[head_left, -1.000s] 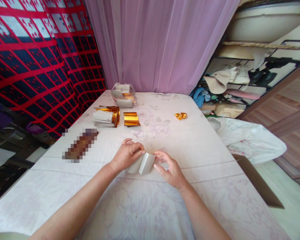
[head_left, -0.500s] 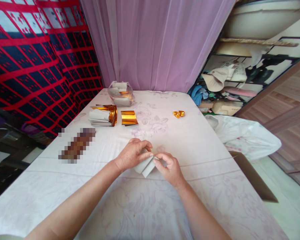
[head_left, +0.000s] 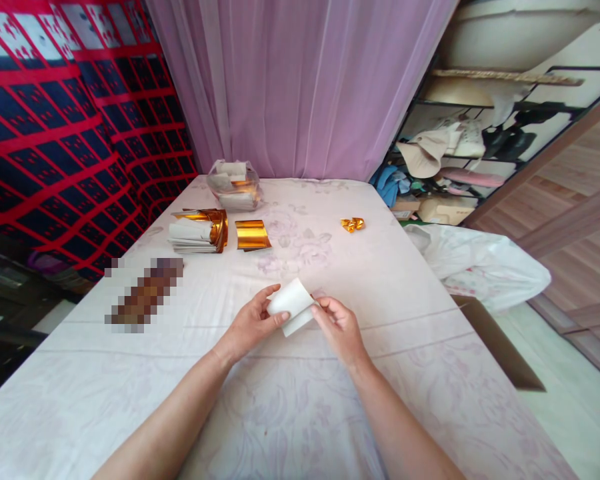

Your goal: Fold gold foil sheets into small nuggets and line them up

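Observation:
Between my two hands is a sheet of paper (head_left: 291, 300), its pale side up, curved over with a fold along the lower right. My left hand (head_left: 254, 321) grips its left side, thumb on top and the other fingers behind. My right hand (head_left: 339, 325) pinches the right corner between thumb and fingers. Beyond the hands lie a few gold foil sheets (head_left: 253, 235) and a thick stack of folded gold-and-grey paper (head_left: 197, 233). Farther right sits a folded gold foil piece (head_left: 353, 225).
A clear plastic bag (head_left: 233, 187) holding more paper stands at the table's back left. A blurred-out brown object (head_left: 147, 293) lies at the left. Beyond the right table edge are a white plastic bag (head_left: 490, 267), a cardboard piece (head_left: 500, 343) and loaded shelves.
My left hand has shifted from over the paper to its left edge, with the thumb on top. The paper now shows a broad curved face. The whole view has shifted slightly.

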The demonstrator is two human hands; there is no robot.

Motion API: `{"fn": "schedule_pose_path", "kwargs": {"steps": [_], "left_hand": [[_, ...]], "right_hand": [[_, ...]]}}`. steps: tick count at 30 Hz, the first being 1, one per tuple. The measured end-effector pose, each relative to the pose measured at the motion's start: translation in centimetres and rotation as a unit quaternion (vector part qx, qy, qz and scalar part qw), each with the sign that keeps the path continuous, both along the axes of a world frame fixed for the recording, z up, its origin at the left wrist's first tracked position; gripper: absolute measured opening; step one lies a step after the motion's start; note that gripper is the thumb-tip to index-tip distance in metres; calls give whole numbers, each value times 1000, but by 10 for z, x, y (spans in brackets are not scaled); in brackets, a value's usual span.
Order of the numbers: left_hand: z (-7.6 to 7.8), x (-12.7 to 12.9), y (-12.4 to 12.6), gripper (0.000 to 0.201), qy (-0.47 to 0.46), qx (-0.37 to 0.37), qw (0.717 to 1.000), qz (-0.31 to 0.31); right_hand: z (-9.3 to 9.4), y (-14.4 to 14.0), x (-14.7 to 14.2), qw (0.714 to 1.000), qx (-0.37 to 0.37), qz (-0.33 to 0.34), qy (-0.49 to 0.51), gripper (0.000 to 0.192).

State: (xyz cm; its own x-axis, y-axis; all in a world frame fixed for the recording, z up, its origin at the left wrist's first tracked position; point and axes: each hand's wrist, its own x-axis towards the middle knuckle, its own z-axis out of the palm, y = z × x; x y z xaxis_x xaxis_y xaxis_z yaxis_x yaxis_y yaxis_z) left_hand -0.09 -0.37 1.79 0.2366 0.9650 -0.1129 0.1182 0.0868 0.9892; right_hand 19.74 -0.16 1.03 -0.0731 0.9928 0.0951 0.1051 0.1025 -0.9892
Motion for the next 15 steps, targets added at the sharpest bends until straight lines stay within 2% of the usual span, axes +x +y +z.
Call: {"fn": "schedule_pose_path", "kwargs": {"steps": [2,5,9,12,15], "left_hand": [[2,1,1,73,19,6,1000,22],[9,-2,2,73,121,23,992,31],[19,-7,7,75,257,42,965,-16],[22,-7,13,78,321,32,946,-30],[19,-3,20,80,377,45,925,-18]], "right_hand": [[0,-1,0,1000,-1,10,0,28],[-2,0,-1,1000,-12,14,-21,30],[-7,1,0,992,-40,6,-116,26],[-6,0,0,972,-24,1,-233,23],[-3,-2,0,933,7,-14,-361,21]]}}
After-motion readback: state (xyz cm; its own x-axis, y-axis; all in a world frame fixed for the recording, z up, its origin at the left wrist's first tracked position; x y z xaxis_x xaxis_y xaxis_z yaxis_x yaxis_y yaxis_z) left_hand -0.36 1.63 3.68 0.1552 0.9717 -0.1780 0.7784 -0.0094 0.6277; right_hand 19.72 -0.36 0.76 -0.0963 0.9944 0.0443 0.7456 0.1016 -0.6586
